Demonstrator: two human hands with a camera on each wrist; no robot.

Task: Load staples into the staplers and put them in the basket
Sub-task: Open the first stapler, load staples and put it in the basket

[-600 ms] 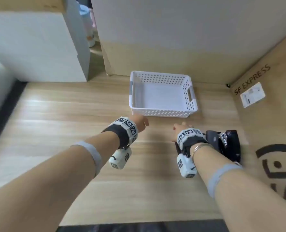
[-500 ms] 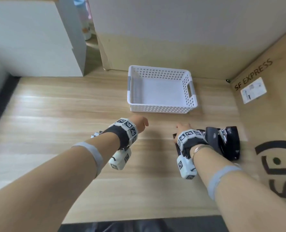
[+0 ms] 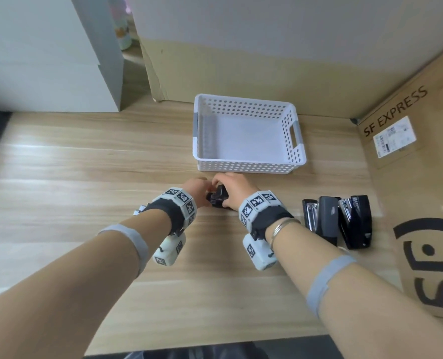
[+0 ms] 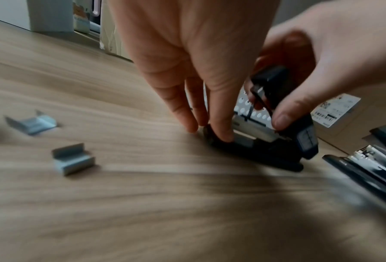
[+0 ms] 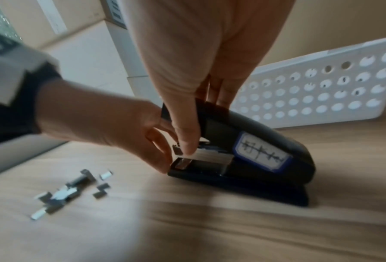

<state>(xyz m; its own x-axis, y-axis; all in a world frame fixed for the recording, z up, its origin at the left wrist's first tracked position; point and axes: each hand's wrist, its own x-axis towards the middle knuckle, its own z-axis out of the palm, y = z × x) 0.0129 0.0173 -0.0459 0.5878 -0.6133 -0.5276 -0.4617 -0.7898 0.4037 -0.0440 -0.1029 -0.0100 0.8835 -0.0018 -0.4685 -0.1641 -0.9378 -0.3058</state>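
A black stapler [image 3: 218, 199] with a blue-edged label [image 5: 262, 153] stands on the wooden table [image 3: 85, 177], just in front of the white perforated basket [image 3: 246, 165]. My right hand [image 3: 228, 187] grips its top cover from above, thumb on the near side [image 5: 187, 141]. My left hand [image 3: 202, 189] pinches the stapler's front end at the base [image 4: 221, 138]. The cover is lifted a little, and the metal magazine [image 5: 209, 156] shows. Loose staple strips [image 5: 71, 191] lie on the table below my left wrist. The basket is empty.
Two more black staplers [image 3: 321, 221] [image 3: 357, 224] lie at the right, beside a brown SF EXPRESS carton [image 3: 409, 177]. A cardboard wall stands behind the basket and a white cabinet [image 3: 46, 60] at the back left.
My right hand has brought one stapler from the group at the right to the spot in front of the basket. My left hand has moved right and taken hold of its front end.
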